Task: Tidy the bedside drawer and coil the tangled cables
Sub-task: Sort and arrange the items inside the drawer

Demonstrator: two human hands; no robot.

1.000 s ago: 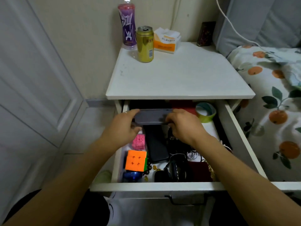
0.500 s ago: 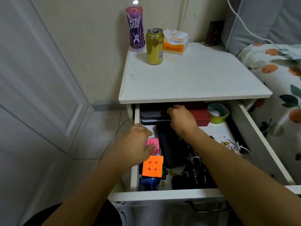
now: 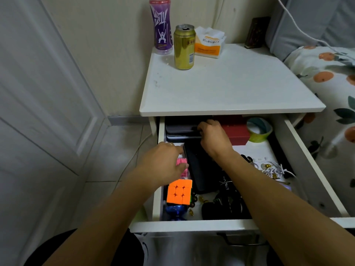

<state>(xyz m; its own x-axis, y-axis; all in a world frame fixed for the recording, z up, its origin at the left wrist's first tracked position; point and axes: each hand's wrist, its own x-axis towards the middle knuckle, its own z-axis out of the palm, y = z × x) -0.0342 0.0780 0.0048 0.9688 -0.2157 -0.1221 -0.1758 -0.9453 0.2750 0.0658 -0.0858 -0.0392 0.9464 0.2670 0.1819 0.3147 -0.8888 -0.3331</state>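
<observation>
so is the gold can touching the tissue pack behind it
Cannot tell. In the head view the gold can overlaps the left edge of the tissue pack, standing in front of it, so any gap between them is hidden.

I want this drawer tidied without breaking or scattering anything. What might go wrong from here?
1. The right hand works at the flat dark cases stacked at the back; pulled carelessly, the stack may slide apart.
2. The right forearm crosses the black cables and the white cable; withdrawing could snag them.
3. The left hand sits by the orange cube, and small amber beads lie loose; a nudge may scatter them.
</observation>
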